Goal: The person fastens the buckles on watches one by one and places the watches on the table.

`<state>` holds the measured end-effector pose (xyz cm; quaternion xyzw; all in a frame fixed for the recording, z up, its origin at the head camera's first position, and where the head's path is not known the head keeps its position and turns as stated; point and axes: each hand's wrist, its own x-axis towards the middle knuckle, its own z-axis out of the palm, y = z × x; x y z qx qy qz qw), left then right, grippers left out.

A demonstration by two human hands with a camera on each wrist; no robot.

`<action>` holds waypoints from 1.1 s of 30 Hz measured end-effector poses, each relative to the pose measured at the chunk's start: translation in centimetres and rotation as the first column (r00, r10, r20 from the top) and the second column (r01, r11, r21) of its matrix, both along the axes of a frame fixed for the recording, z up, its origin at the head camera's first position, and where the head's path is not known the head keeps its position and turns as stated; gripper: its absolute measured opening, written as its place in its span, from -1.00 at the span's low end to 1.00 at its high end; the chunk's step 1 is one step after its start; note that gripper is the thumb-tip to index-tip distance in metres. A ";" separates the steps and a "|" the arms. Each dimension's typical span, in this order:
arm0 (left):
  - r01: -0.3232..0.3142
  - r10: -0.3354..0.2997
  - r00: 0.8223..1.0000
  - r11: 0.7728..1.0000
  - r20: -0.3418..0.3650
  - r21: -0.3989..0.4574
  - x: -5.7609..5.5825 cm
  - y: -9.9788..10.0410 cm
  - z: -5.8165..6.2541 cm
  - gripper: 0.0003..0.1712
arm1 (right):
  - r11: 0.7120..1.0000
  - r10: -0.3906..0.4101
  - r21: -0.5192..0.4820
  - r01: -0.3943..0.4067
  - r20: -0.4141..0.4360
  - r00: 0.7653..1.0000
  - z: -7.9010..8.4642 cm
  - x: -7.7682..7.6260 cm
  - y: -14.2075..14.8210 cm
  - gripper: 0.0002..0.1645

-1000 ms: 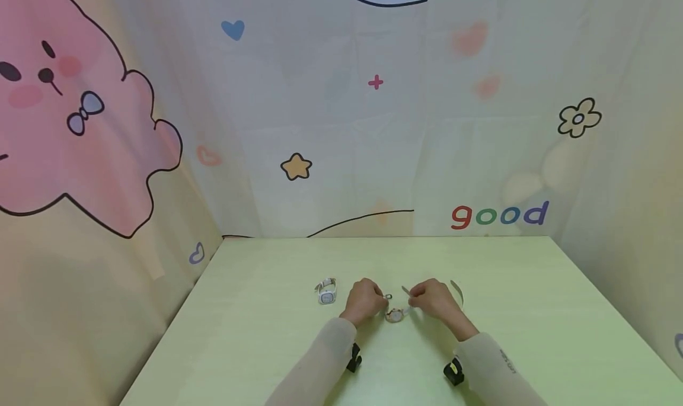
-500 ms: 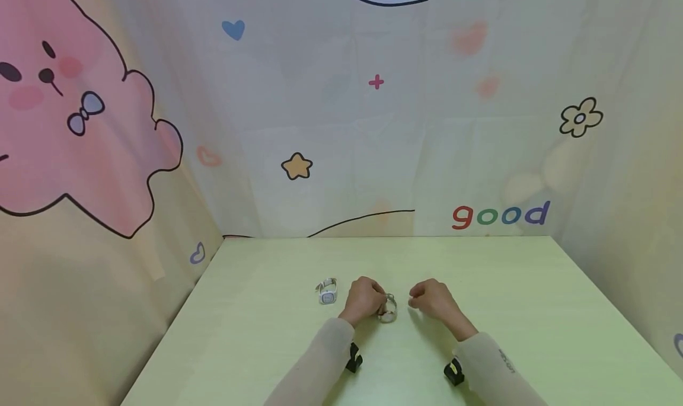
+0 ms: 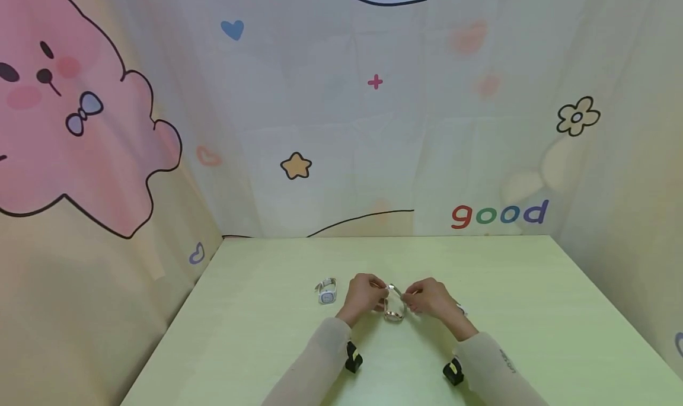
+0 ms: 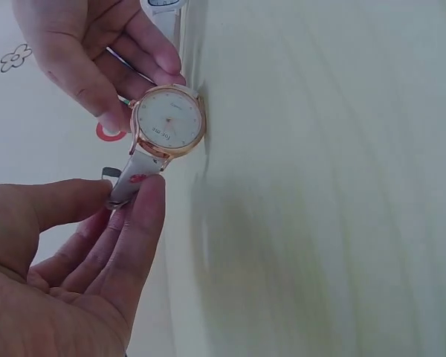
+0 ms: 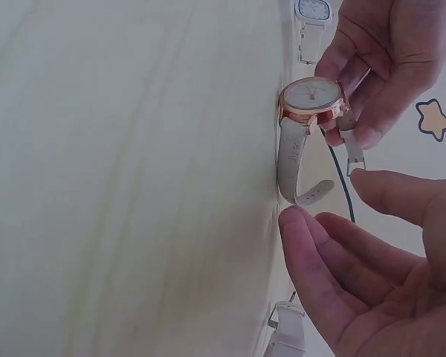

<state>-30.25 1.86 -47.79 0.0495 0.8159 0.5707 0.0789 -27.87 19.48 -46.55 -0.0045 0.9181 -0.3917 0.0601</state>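
A wristwatch with a rose-gold case and pale strap point(image 3: 393, 316) stands between the two hands, its dial facing the wearer and its strap ends raised. My left hand point(image 3: 364, 294) pinches the buckle half of the strap between thumb and fingers, as the right wrist view shows. At the other half, my right hand point(image 3: 429, 297) touches the bent strap with its fingertips. In the right wrist view its thumb and fingers point(image 5: 301, 242) stand apart, and the holed strap tip curls up between them. The buckle point(image 5: 356, 168) hangs close to the right thumb.
A white square-faced watch point(image 3: 327, 293) lies left of the left hand. Another white watch point(image 5: 287, 335) lies beyond the right hand, mostly hidden by that wrist in the head view. The pale table point(image 3: 277, 335) meets a printed curtain point(image 3: 331, 109) at the back.
A second ago the right hand pinched the strap; half a second ago it was apart from the watch. Now it is back at the strap, and the left hand has lifted its end slightly.
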 end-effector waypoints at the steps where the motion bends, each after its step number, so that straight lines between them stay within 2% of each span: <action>1: 0.004 -0.004 1.000 1.000 -0.004 0.010 0.0 0.0 0.0 -0.94 | 1.000 0.000 0.004 0.000 0.003 1.000 0.0 0.0 0.0 -0.75; 7: 0.011 -0.010 1.000 0.996 -0.015 0.084 0.2 -0.1 0.6 -0.92 | 0.999 -0.033 0.005 0.033 0.006 0.999 0.0 -0.2 0.0 -0.71; 11: 0.005 -0.003 1.000 0.990 -0.015 0.139 0.1 -0.2 0.9 -0.90 | 0.994 -0.068 -0.081 0.067 -0.007 0.998 -0.1 -0.3 0.1 -0.79; 15: 0.010 -0.009 1.000 0.982 -0.006 0.187 0.1 -0.5 1.4 -0.87 | 0.980 -0.106 -0.175 0.098 -0.032 0.994 0.1 -0.4 0.0 -0.84; 20: 0.009 -0.011 1.000 0.968 0.006 0.252 0.0 -1.2 1.7 -0.76 | 0.963 -0.133 -0.244 0.110 -0.080 0.988 0.7 -0.4 0.1 -0.82; 26: 0.002 0.002 1.000 0.957 -0.011 0.290 -0.2 -1.9 1.9 -0.72 | 0.938 -0.171 -0.325 0.119 -0.137 0.976 1.6 -0.5 0.1 -0.82; 33: -0.023 0.026 1.000 0.945 -0.004 0.327 -0.3 -2.3 2.4 -0.69 | 0.899 -0.183 -0.426 0.106 -0.143 0.973 2.6 -0.5 0.0 -0.75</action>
